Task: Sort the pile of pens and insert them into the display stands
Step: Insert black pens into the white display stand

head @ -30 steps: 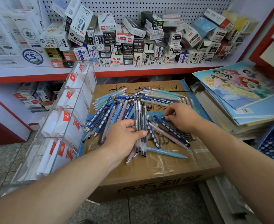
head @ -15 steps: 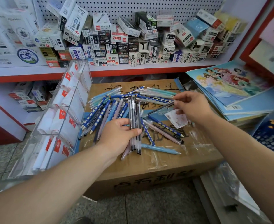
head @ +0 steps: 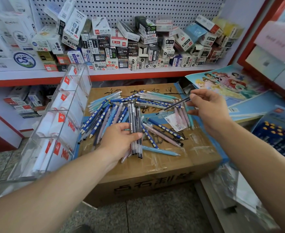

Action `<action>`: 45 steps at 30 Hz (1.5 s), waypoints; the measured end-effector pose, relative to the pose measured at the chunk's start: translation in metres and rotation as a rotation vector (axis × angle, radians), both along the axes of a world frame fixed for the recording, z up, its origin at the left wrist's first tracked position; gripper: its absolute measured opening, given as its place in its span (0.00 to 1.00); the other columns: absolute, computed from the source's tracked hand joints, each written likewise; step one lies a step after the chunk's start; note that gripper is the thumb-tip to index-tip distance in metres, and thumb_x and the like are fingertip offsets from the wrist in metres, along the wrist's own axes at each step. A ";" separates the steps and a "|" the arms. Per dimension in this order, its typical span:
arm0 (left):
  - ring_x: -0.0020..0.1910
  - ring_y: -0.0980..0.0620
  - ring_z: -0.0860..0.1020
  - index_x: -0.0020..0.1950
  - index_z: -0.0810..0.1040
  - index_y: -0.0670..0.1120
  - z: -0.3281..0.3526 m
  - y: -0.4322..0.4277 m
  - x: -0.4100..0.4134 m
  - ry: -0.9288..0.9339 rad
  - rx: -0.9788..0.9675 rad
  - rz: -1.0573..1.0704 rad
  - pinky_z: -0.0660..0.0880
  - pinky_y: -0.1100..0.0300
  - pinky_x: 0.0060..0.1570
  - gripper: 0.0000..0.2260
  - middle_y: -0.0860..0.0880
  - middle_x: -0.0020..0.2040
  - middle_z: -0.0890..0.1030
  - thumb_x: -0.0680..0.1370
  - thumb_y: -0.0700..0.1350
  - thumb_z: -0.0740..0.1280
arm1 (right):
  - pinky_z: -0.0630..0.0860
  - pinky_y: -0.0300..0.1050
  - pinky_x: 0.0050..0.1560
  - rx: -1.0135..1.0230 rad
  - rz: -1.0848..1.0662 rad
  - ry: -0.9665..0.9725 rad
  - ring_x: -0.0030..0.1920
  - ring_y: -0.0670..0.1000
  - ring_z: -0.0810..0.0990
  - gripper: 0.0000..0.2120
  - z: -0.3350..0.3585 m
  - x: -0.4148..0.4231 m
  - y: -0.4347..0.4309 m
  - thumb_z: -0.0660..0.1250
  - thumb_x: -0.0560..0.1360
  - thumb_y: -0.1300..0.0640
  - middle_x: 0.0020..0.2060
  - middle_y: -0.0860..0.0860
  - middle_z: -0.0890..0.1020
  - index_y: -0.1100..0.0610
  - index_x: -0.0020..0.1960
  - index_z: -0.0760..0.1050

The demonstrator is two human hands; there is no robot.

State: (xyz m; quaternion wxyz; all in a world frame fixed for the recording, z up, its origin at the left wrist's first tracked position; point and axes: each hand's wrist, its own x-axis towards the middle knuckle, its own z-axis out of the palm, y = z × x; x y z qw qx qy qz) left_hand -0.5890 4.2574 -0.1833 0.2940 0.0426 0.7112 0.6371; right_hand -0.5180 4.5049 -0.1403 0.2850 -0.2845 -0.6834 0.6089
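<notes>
A pile of pens, blue dotted, light blue, pink and black, lies spread on a cardboard box. My left hand grips a bundle of several thin black pens at the pile's near side, thumb across them. My right hand is raised above the right part of the pile and pinches one thin black pen, which slants down to the left. A clear acrylic display stand with several compartments lined with white and red cards leans at the box's left side.
A shelf behind the box is stacked with small pen boxes against a pegboard. Cartoon notebooks and blue folders lie at the right. A loose white label lies among pink pens. Grey tiled floor is below.
My right hand picked one black pen out of the pile and lifted it up and to the right. The left hand kept its hold on the black bundle.
</notes>
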 end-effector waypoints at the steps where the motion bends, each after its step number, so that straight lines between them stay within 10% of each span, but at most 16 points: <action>1: 0.48 0.45 0.86 0.68 0.75 0.38 0.001 0.000 0.000 0.005 0.007 0.008 0.82 0.43 0.54 0.22 0.43 0.51 0.87 0.75 0.34 0.74 | 0.78 0.39 0.33 -0.008 0.001 0.012 0.41 0.49 0.83 0.03 0.004 0.001 -0.001 0.68 0.81 0.62 0.41 0.51 0.82 0.56 0.51 0.79; 13: 0.45 0.47 0.85 0.57 0.80 0.39 0.038 0.032 0.054 -0.107 0.176 -0.256 0.84 0.56 0.43 0.10 0.37 0.53 0.85 0.78 0.31 0.69 | 0.76 0.43 0.33 0.149 0.174 -0.097 0.33 0.48 0.78 0.06 0.039 0.048 -0.041 0.71 0.79 0.54 0.32 0.48 0.82 0.55 0.51 0.83; 34: 0.46 0.45 0.86 0.53 0.82 0.42 0.106 0.193 0.329 0.159 0.347 -0.832 0.83 0.48 0.52 0.09 0.40 0.48 0.87 0.76 0.32 0.71 | 0.78 0.33 0.34 0.366 -0.752 -0.035 0.33 0.47 0.84 0.02 0.112 0.487 -0.034 0.73 0.77 0.55 0.37 0.50 0.86 0.51 0.45 0.84; 40: 0.46 0.45 0.85 0.47 0.82 0.45 0.110 0.215 0.439 0.112 0.378 -0.981 0.82 0.54 0.51 0.09 0.41 0.45 0.86 0.75 0.31 0.72 | 0.84 0.54 0.43 0.271 -0.992 0.001 0.37 0.62 0.86 0.03 0.091 0.587 -0.061 0.74 0.76 0.55 0.39 0.56 0.86 0.54 0.47 0.84; 45: 0.45 0.49 0.85 0.54 0.83 0.42 0.073 0.215 0.498 0.052 0.259 -1.030 0.80 0.57 0.47 0.09 0.43 0.47 0.87 0.76 0.33 0.73 | 0.80 0.34 0.37 0.307 -1.062 -0.074 0.36 0.49 0.86 0.02 0.068 0.620 -0.065 0.74 0.75 0.58 0.38 0.51 0.86 0.52 0.47 0.83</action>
